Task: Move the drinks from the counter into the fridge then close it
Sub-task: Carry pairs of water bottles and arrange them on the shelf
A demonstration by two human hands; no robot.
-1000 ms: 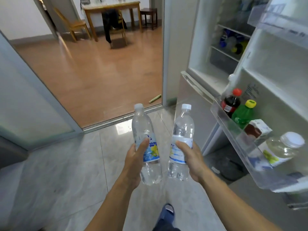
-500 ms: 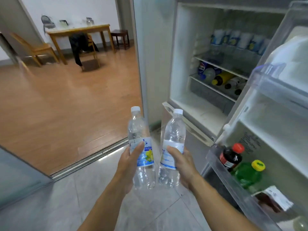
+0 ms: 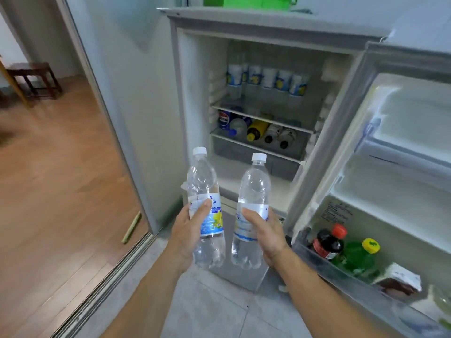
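I hold two clear water bottles upright in front of the open fridge (image 3: pixel 273 189). My left hand (image 3: pixel 188 230) grips the left bottle (image 3: pixel 205 191), which has a blue and yellow label. My right hand (image 3: pixel 266 232) grips the right bottle (image 3: pixel 253 191) around its white and blue label. Both have white caps. Inside the fridge, the top shelf (image 3: pixel 263 115) carries a row of similar bottles, and several bottles lie on their sides on the shelf below. The fridge door (image 3: pixel 402 147) stands open to the right.
The door's bottom rack (image 3: pixel 341 272) holds a dark bottle with a red cap (image 3: pixel 328 241), a green bottle with a yellow cap (image 3: pixel 358 257) and a carton (image 3: pixel 400 280). A sliding door track (image 3: pixel 117 267) and wooden floor lie left. A green thing (image 3: pixel 249 1) sits on the fridge.
The view has swung up and right toward the fridge, which now fills the centre. Both hands keep their bottles, held a little higher and closer to the fridge opening.
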